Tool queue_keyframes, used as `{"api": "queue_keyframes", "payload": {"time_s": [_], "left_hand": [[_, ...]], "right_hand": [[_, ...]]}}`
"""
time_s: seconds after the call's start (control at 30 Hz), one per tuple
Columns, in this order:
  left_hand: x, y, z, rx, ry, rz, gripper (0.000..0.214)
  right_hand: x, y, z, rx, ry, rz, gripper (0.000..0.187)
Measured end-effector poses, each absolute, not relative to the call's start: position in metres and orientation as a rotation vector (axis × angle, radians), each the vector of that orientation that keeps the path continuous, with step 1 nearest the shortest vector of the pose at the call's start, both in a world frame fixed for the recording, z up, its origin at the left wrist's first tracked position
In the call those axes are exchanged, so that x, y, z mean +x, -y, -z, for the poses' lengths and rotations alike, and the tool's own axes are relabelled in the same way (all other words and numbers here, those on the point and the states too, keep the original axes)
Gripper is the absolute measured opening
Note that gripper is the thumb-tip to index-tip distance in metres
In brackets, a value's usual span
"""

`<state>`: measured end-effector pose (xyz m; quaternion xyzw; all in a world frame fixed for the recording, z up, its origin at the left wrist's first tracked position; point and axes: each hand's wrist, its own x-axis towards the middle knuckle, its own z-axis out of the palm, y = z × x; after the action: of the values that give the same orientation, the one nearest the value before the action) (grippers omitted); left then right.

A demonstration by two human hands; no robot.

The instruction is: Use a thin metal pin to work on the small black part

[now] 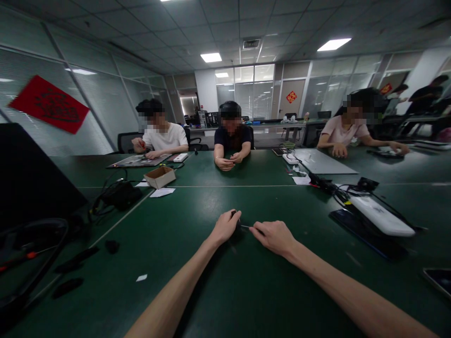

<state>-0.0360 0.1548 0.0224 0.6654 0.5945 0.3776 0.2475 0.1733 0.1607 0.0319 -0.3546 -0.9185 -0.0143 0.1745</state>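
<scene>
My left hand [226, 226] is closed on a small black object [234, 213], mostly hidden by the thumb and fingers. My right hand [275, 235] is closed in a pinch on a thin metal rod [245, 227], which points left toward the black object. Whether the rod's tip touches that object cannot be made out, and any handle inside my fist is hidden. Both hands are low over the green table [211, 281], near its middle.
To the left are a small open cardboard box [160, 178], a black device with cables [123, 197] and several dark pieces [112, 246]. A white power bank [380, 213] lies right. Three people sit across, one in a white shirt [165, 139].
</scene>
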Motion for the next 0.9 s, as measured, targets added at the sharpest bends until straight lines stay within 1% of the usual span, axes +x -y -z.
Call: {"api": "queue_keyframes", "payload": {"time_s": [0.2,0.43,0.6,0.9], "left_hand": [[-0.034,-0.155,-0.021,1.886,-1.651,-0.961,0.056],[-0.031,-0.157,-0.017,1.988,-1.782,-0.834,0.052],[-0.030,-0.158,-0.015,2.050,-1.862,-0.738,0.051],[-0.026,-0.158,-0.017,1.984,-1.922,-0.768,0.054]], "right_hand": [[0.174,-0.159,-0.033,-0.987,2.648,0.073,0.049],[0.176,-0.158,-0.034,-0.994,2.692,0.082,0.050],[0.174,-0.157,-0.034,-1.063,2.693,0.164,0.052],[0.171,-0.153,-0.034,-1.183,2.683,0.156,0.054]]}}
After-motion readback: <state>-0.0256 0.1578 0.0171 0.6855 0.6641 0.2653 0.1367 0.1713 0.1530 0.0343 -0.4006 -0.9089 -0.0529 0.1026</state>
